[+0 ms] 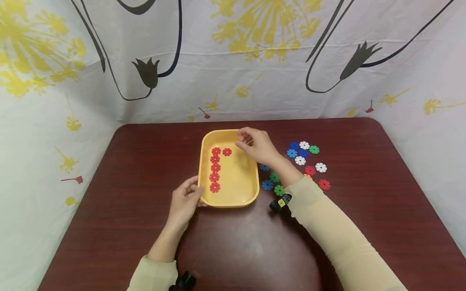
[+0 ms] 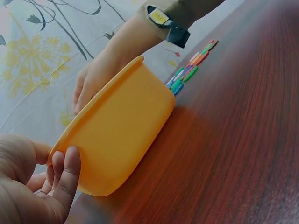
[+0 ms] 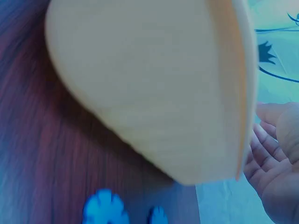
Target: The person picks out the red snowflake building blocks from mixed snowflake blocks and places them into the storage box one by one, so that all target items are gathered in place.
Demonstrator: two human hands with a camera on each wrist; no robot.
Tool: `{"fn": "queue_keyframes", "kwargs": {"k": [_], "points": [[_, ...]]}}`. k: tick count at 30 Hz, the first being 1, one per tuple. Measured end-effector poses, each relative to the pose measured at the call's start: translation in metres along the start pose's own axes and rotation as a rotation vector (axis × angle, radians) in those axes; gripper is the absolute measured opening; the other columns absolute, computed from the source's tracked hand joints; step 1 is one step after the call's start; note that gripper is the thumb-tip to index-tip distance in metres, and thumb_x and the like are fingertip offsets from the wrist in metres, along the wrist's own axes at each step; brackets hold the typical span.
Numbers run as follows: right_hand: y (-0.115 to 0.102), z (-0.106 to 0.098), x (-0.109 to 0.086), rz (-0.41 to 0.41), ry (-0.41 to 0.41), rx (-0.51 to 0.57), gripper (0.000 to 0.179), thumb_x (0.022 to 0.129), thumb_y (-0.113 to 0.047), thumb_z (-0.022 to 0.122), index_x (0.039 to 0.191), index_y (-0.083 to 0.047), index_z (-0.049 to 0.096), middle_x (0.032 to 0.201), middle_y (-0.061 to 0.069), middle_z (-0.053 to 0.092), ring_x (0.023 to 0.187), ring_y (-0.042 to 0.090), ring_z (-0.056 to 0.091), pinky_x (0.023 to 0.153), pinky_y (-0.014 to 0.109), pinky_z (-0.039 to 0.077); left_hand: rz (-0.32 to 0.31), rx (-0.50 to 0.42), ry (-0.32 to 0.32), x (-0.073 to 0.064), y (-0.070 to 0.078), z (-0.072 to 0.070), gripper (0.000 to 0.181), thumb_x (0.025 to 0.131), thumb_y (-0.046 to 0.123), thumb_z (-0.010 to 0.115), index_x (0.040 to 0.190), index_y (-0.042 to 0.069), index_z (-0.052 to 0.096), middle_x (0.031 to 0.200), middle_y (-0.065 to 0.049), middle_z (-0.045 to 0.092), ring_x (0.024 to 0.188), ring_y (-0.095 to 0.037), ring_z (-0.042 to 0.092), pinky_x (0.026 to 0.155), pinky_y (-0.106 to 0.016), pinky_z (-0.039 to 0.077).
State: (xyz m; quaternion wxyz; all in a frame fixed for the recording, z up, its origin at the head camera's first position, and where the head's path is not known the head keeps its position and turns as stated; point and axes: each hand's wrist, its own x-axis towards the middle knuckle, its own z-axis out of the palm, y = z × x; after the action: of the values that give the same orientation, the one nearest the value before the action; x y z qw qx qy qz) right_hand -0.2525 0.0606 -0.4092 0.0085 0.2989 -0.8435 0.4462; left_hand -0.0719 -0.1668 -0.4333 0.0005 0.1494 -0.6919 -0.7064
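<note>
A yellow tray (image 1: 238, 182) lies on the table. Inside it, several red snowflake discs (image 1: 215, 167) form a column along the left side, and one more red disc (image 1: 227, 152) sits right of the top one. My left hand (image 1: 185, 200) holds the tray's lower left edge, thumb at the rim and fingers against the outer wall (image 2: 117, 126). Over the tray's upper right part hovers my right hand (image 1: 256, 144), thumb and forefinger apart, with nothing visible between them. In the right wrist view the tray wall (image 3: 154, 93) partly hides that hand's fingertips.
Right of the tray lie loose discs: blue (image 1: 267, 184), green (image 1: 314, 149), white (image 1: 321, 167) and red (image 1: 324, 184). My right forearm covers some of them. A patterned cloth (image 1: 233, 81) hangs behind the dark red table (image 1: 153, 161).
</note>
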Motion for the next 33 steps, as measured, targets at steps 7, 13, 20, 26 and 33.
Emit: {"fn": "queue_keyframes", "kwargs": {"k": [7,13,20,26,33], "points": [[0.007,-0.022,-0.022,0.011,0.036,0.000,0.029,0.098,-0.015,0.070,0.120,0.003,0.066,0.094,0.009,0.068,0.082,0.021,0.066,0.073,0.037,0.060,-0.004,0.005,0.012,-0.001,0.000,0.000,0.039,0.098,0.002,0.064,0.136,-0.001,0.058,0.093,-0.020,0.058,0.063,-0.014,0.065,0.056,-0.025,0.060],[0.014,-0.037,-0.038,0.051,0.054,-0.012,0.027,0.098,-0.017,0.070,0.118,0.000,0.066,0.092,0.009,0.067,0.080,0.022,0.065,0.072,0.038,0.059,-0.017,0.015,0.014,-0.001,0.000,-0.001,0.038,0.099,0.003,0.064,0.136,0.002,0.058,0.094,-0.021,0.058,0.065,-0.017,0.066,0.056,-0.025,0.060],[0.024,-0.050,-0.054,0.093,0.032,-0.035,0.026,0.098,-0.018,0.070,0.119,-0.004,0.065,0.093,0.007,0.067,0.081,0.021,0.065,0.070,0.036,0.057,-0.023,0.022,0.013,-0.001,-0.001,0.001,0.038,0.099,0.003,0.064,0.137,0.002,0.058,0.094,-0.019,0.058,0.065,-0.015,0.065,0.057,-0.025,0.060],[0.030,-0.062,-0.068,0.116,0.011,-0.067,0.027,0.098,-0.020,0.070,0.118,-0.003,0.066,0.095,0.007,0.067,0.084,0.021,0.066,0.072,0.038,0.058,-0.015,0.020,0.009,0.000,0.001,0.004,0.037,0.098,0.003,0.064,0.135,0.002,0.059,0.094,-0.020,0.058,0.063,-0.014,0.064,0.056,-0.024,0.060],[0.038,-0.070,-0.079,0.140,-0.002,-0.102,0.030,0.098,-0.021,0.070,0.119,0.000,0.066,0.096,0.007,0.068,0.090,0.025,0.066,0.071,0.040,0.057,-0.012,0.017,0.002,0.002,0.001,0.005,0.039,0.099,0.003,0.063,0.137,0.001,0.057,0.096,-0.023,0.058,0.064,-0.015,0.065,0.057,-0.025,0.060]]}}
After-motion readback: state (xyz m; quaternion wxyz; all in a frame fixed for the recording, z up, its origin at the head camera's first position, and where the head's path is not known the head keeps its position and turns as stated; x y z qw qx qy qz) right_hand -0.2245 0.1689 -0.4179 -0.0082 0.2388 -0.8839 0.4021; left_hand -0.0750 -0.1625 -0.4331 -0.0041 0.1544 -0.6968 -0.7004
